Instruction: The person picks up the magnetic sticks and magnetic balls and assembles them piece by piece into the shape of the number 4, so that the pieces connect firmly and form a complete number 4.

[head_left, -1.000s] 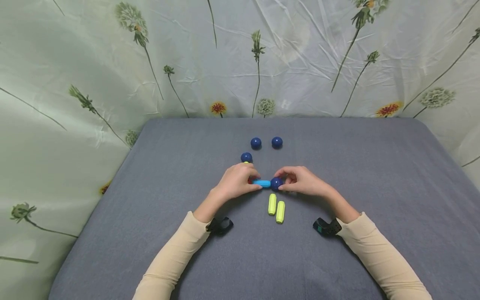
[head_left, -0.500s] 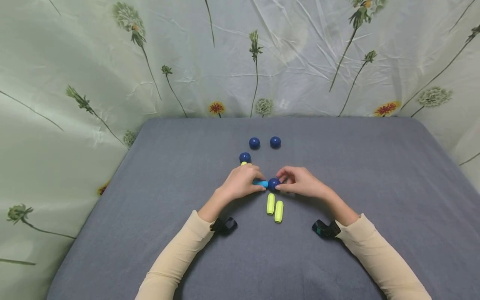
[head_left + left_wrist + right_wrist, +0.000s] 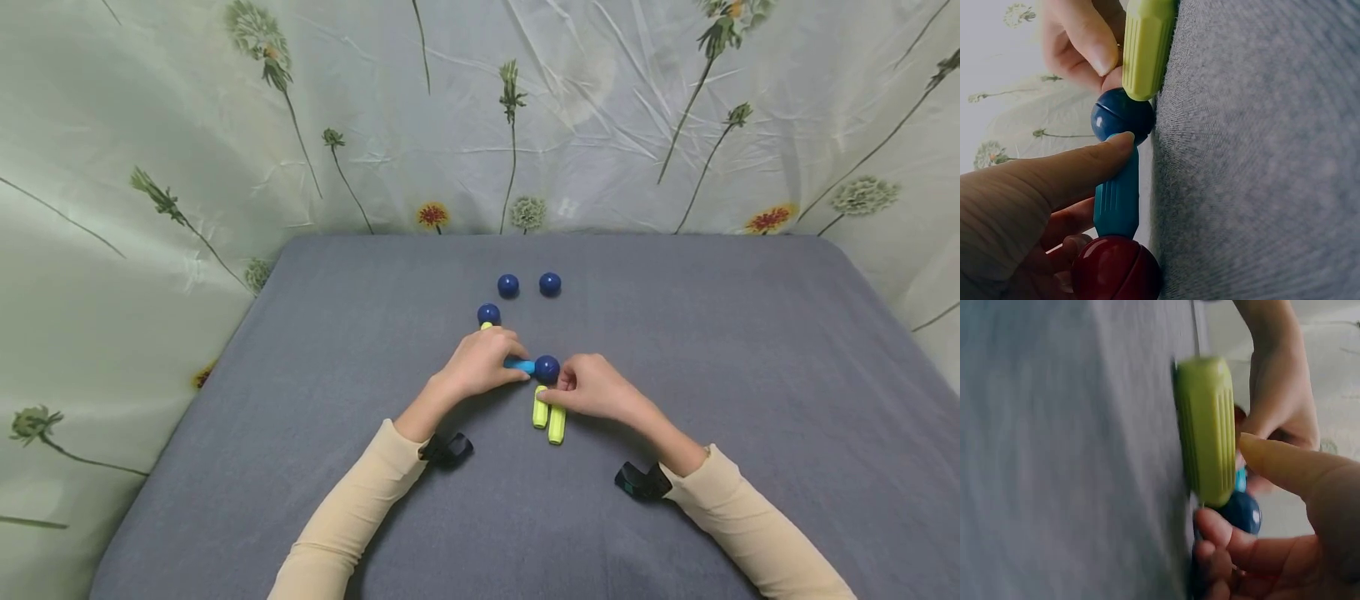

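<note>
The left hand (image 3: 480, 364) pinched a ribbed light-blue stick (image 3: 1112, 209) between thumb and fingers, a glossy dark-blue ball (image 3: 547, 369) and a red ball (image 3: 1113, 270) touching its ends. The right hand (image 3: 596, 388), thumb and bent fingers parted, was at two ribbed yellow sticks (image 3: 556, 427); contact was unclear.
</note>
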Demonstrator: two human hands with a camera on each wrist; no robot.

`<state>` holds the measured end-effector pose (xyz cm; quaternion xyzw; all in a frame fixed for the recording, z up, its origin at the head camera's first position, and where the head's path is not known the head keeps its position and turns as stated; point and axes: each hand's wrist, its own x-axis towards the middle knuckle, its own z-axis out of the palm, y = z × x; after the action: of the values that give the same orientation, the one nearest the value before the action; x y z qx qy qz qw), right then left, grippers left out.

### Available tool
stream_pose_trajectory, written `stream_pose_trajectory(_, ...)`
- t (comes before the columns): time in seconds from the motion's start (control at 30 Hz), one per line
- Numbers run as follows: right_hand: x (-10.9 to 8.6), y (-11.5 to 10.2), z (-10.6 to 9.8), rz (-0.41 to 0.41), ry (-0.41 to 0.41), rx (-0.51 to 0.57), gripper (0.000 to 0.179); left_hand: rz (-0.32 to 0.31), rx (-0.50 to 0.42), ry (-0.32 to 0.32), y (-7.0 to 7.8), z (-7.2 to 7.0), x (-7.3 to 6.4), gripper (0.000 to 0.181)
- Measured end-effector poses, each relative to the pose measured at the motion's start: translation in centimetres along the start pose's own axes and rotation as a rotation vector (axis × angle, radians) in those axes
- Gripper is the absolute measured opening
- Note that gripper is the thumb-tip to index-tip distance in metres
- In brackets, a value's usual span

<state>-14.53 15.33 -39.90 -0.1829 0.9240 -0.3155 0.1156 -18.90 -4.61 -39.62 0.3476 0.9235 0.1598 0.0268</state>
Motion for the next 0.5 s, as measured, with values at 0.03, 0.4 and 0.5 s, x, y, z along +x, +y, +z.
stream_pose_trajectory(0.03, -0.1, -0.2, 0.2, 0.005, 0.011, -0.005, 0.039, 0.0, -0.002, 0.0, 0.0, 0.0, 0.0, 0.023)
stream_pose_trajectory(0.4, -0.6, -1.6, 1.3, 0.054, 0.11, -0.133, 0.045, 0.005, -0.023, 0.012, 0.0, 0.1, 0.1, 0.023)
stream_pose_trajectory(0.5, -0.6, -1.5, 1.2, 0.055, 0.094, -0.126, 0.041, 0.002, -0.029, 0.009, 0.0, 0.1, 0.2, 0.024)
